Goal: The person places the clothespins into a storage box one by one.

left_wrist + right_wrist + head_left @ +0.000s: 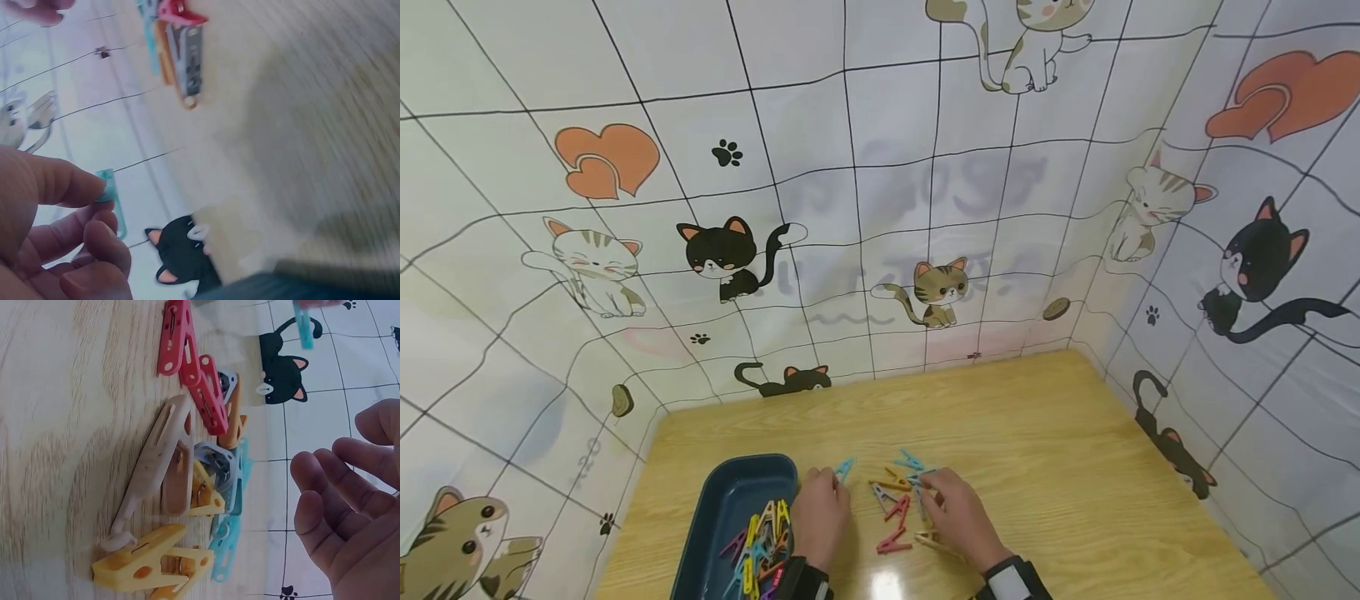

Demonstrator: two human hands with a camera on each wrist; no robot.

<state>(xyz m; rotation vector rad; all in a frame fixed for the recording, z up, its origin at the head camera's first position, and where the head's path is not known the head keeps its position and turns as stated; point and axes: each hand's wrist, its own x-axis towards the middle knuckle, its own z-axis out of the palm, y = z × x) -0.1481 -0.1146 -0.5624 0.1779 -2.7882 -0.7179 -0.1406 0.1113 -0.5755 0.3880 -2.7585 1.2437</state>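
My left hand [822,515] pinches a light blue clothespin [846,468] between thumb and fingertips, beside the blue tray. In the left wrist view that clothespin [107,185] is partly covered by the fingers. My right hand [957,510] hovers by a loose group of clothespins on the table, its fingers relaxed and slightly bent, with nothing between them in the right wrist view. The group there includes red clothespins [208,403], a beige clothespin [150,459], a yellow clothespin [140,565], an orange clothespin [233,422] and a teal clothespin [225,550].
A dark blue tray [700,510] on the left holds many mixed clothespins [758,546] heaped at its near end. The wooden table [1060,450] meets a cat-printed tiled cloth [880,208] at the back and sides.
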